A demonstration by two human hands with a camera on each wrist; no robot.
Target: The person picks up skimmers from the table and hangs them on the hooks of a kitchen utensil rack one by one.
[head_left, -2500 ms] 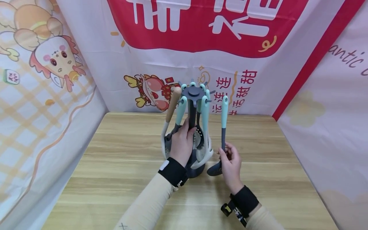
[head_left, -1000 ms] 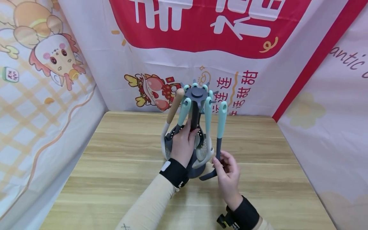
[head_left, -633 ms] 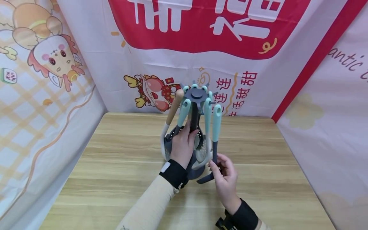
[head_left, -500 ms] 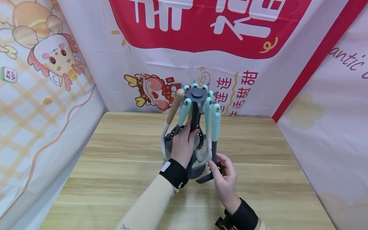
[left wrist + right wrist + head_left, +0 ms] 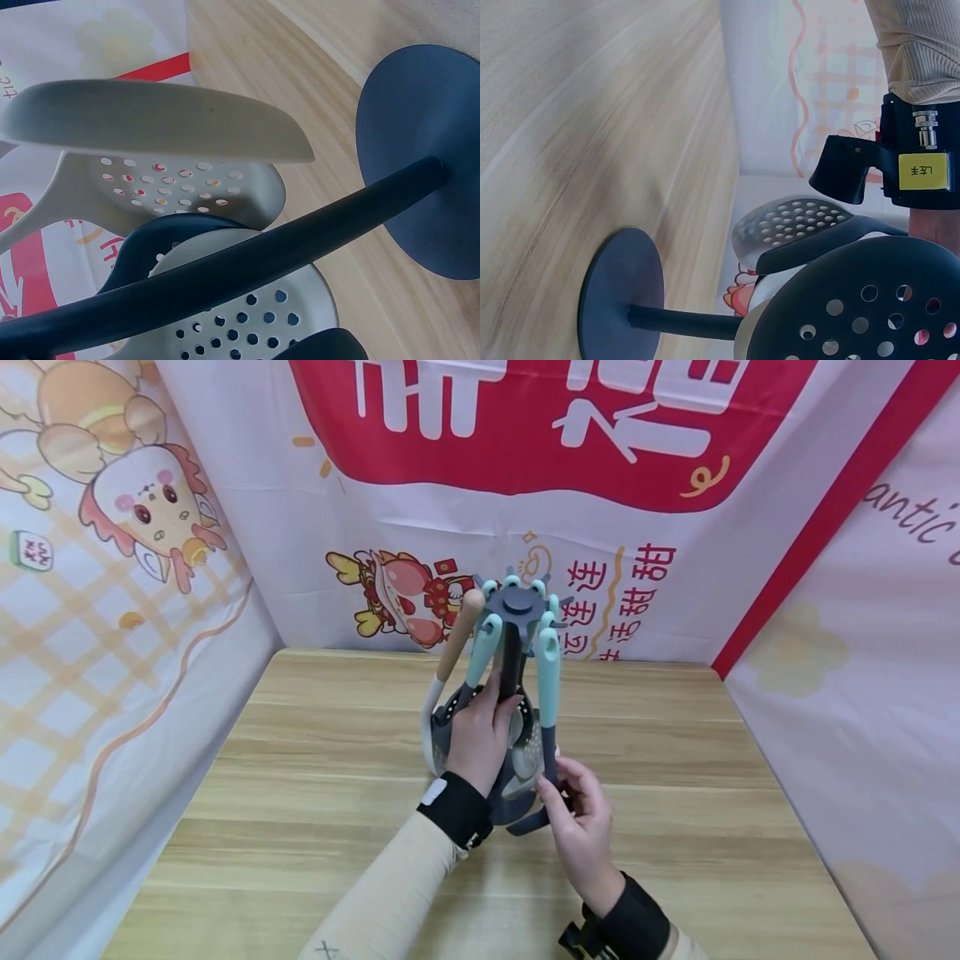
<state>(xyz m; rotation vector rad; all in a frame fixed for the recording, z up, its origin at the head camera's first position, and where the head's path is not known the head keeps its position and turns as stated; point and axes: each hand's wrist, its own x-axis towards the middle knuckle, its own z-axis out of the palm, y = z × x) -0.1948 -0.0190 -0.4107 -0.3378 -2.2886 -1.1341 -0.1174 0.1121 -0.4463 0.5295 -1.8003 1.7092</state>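
A dark grey rotating utensil stand [image 5: 517,602] stands on the table, with several mint-handled utensils hanging around its top. My left hand [image 5: 477,735] grips its central pole, seen slanting across the left wrist view as a dark pole [image 5: 225,277]. My right hand [image 5: 583,827] pinches the dark lower shaft of a mint-handled skimmer [image 5: 549,685], held upright at the stand's front right. Its handle covers most of another mint handle behind it; whether they touch I cannot tell. The right wrist view shows the skimmer's round-holed dark head [image 5: 862,307].
A tan-handled utensil [image 5: 459,635] leans at the stand's left. Light grey perforated utensils [image 5: 187,187] hang close to the pole, above the round base [image 5: 420,150]. The wood-grain table [image 5: 300,843] meets printed cloth walls [image 5: 247,502] at the back and sides.
My right hand has brought the skimmer leftward and a little lower, from well apart at the right to directly before the stand's right-hand handles. My left hand keeps its grip on the pole.
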